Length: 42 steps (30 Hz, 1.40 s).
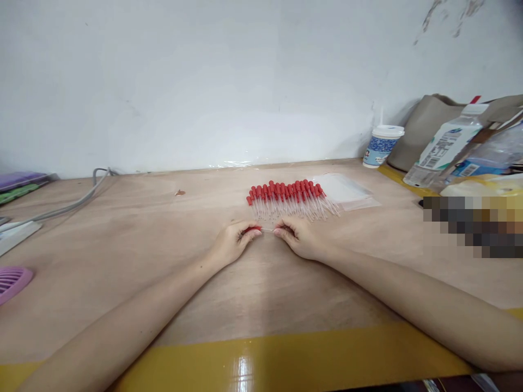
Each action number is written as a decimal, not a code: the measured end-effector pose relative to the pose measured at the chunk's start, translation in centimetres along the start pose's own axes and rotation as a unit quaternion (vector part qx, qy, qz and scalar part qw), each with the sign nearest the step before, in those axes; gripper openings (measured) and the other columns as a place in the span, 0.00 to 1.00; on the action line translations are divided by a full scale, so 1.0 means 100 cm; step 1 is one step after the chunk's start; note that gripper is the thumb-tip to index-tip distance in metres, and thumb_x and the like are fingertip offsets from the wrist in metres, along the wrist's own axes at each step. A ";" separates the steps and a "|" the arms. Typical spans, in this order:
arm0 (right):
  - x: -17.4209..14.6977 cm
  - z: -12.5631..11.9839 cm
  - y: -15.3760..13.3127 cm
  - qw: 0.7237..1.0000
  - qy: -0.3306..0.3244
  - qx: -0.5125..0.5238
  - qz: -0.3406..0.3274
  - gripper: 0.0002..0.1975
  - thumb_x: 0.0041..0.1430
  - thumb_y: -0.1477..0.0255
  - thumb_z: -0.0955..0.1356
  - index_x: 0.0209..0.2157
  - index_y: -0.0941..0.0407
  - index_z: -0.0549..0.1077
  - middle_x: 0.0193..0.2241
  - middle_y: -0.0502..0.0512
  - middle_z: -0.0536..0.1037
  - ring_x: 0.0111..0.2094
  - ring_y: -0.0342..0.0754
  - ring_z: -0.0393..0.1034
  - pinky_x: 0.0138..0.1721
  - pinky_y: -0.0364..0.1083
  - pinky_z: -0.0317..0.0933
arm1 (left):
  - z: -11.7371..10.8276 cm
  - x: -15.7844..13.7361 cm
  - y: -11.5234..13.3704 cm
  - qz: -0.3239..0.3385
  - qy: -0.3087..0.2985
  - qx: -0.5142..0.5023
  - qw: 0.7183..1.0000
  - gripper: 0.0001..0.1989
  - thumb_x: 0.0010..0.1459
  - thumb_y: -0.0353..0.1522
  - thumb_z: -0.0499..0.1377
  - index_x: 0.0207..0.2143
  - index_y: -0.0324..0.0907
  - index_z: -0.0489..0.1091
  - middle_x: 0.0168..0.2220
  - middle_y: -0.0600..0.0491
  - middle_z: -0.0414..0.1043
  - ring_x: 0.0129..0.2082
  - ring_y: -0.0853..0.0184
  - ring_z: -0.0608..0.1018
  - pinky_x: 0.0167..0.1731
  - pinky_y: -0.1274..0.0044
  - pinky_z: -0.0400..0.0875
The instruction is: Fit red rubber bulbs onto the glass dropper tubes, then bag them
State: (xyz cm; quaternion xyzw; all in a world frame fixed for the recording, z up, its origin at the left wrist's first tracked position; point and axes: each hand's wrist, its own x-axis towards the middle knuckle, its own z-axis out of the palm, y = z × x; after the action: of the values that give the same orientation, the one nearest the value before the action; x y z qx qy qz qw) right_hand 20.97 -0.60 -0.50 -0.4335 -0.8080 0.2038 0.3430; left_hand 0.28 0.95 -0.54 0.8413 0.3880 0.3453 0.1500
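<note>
Between my two hands, low over the wooden tabletop, lies a dropper [267, 230] with a red rubber bulb and a thin clear tube. My left hand [235, 240] pinches its red bulb between thumb and fingers. The thumb and fingertips of my right hand [301, 238] close on the other end of the clear tube, so the tip is hidden. Just beyond my hands, several similar droppers [286, 191] lie side by side in a row, red bulbs towards the wall and clear tubes towards me. Clear plastic bags [345, 190] lie flat behind their right end.
At the back right stand a blue and white paper cup [383, 146], a tilted plastic bottle [447, 142] and a grey-brown bag [417, 128]. Grey cable [77, 204] crosses the left side, near a pink slatted plastic thing [14, 283]. Yellow tape [204, 359] covers the table's front edge.
</note>
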 end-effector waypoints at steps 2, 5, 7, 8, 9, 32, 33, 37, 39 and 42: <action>0.001 -0.001 0.002 1.000 -0.008 0.011 -0.006 0.08 0.58 0.72 0.61 0.30 0.57 0.69 0.25 0.49 0.72 0.28 0.42 0.64 0.30 0.40 0.55 | 0.001 -0.001 -0.001 0.013 0.002 -0.015 1.000 0.10 0.56 0.36 0.54 0.36 0.43 0.73 0.31 0.53 0.75 0.30 0.68 0.75 0.33 0.76 0.70; 0.002 -0.002 0.005 1.000 -0.017 0.018 -0.011 0.08 0.57 0.71 0.61 0.29 0.57 0.70 0.25 0.49 0.72 0.27 0.41 0.64 0.30 0.40 0.55 | 0.001 -0.003 -0.001 0.028 -0.002 -0.019 0.999 0.10 0.56 0.36 0.54 0.35 0.44 0.73 0.32 0.53 0.75 0.31 0.68 0.75 0.34 0.77 0.70; 0.002 -0.002 0.005 1.000 -0.024 0.005 -0.011 0.08 0.57 0.72 0.62 0.29 0.56 0.71 0.26 0.49 0.73 0.27 0.41 0.64 0.30 0.40 0.55 | 0.001 -0.004 0.001 0.027 -0.012 -0.018 0.999 0.11 0.56 0.37 0.54 0.35 0.43 0.73 0.33 0.53 0.75 0.32 0.68 0.76 0.34 0.77 0.70; 0.002 -0.003 0.005 1.000 -0.026 -0.011 -0.013 0.08 0.57 0.71 0.62 0.29 0.56 0.71 0.26 0.49 0.73 0.28 0.42 0.65 0.30 0.40 0.55 | 0.001 -0.004 0.001 0.026 -0.020 -0.018 0.999 0.11 0.57 0.37 0.54 0.35 0.43 0.73 0.33 0.53 0.76 0.32 0.68 0.76 0.34 0.77 0.70; 0.001 -0.003 0.004 0.999 -0.025 -0.036 -0.016 0.09 0.58 0.71 0.61 0.29 0.56 0.71 0.27 0.49 0.74 0.29 0.42 0.65 0.31 0.40 0.55 | 0.001 -0.004 0.002 0.026 -0.029 -0.017 0.999 0.11 0.57 0.38 0.53 0.35 0.43 0.73 0.33 0.53 0.76 0.31 0.68 0.76 0.33 0.77 0.70; -0.004 0.002 0.017 0.966 0.075 -0.134 -0.207 0.11 0.61 0.71 0.58 0.31 0.58 0.69 0.26 0.54 0.71 0.28 0.43 0.63 0.30 0.41 0.58 | 0.003 -0.004 0.006 -0.077 -0.055 -0.152 0.984 0.13 0.52 0.37 0.58 0.35 0.37 0.73 0.26 0.52 0.74 0.21 0.71 0.73 0.24 0.80 0.71; -0.003 0.003 0.017 0.963 0.079 -0.143 -0.215 0.12 0.61 0.71 0.58 0.30 0.58 0.69 0.25 0.54 0.71 0.27 0.43 0.63 0.29 0.41 0.57 | 0.003 -0.004 0.006 -0.080 -0.060 -0.160 0.982 0.13 0.51 0.37 0.59 0.35 0.37 0.73 0.26 0.52 0.75 0.21 0.71 0.73 0.24 0.80 0.71; -0.004 0.005 0.015 0.957 0.076 -0.182 -0.212 0.13 0.61 0.71 0.57 0.30 0.58 0.70 0.23 0.53 0.71 0.24 0.42 0.62 0.26 0.41 0.54 | 0.002 -0.005 0.007 -0.070 -0.071 -0.139 0.985 0.13 0.52 0.37 0.58 0.35 0.37 0.74 0.27 0.51 0.75 0.23 0.70 0.74 0.26 0.80 0.71; -0.005 0.005 0.013 0.957 0.061 -0.199 -0.201 0.14 0.61 0.70 0.57 0.29 0.58 0.71 0.23 0.53 0.71 0.24 0.42 0.62 0.25 0.41 0.53 | 0.002 -0.005 0.007 -0.061 -0.074 -0.116 0.989 0.13 0.52 0.37 0.58 0.36 0.37 0.74 0.29 0.51 0.76 0.26 0.69 0.75 0.27 0.80 0.71; -0.005 0.005 0.011 0.959 0.035 -0.218 -0.177 0.16 0.61 0.69 0.56 0.29 0.58 0.71 0.23 0.54 0.72 0.23 0.42 0.62 0.25 0.42 0.51 | 0.001 -0.005 0.007 -0.044 -0.077 -0.092 0.992 0.13 0.53 0.37 0.57 0.36 0.38 0.74 0.31 0.51 0.76 0.29 0.68 0.76 0.29 0.80 0.71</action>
State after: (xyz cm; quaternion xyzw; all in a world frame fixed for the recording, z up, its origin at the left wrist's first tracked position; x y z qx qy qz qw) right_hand 21.39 -0.44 -1.76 -0.3544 -0.8841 -0.0565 0.2992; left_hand 0.52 0.09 -0.52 0.8299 0.3785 0.3068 0.2717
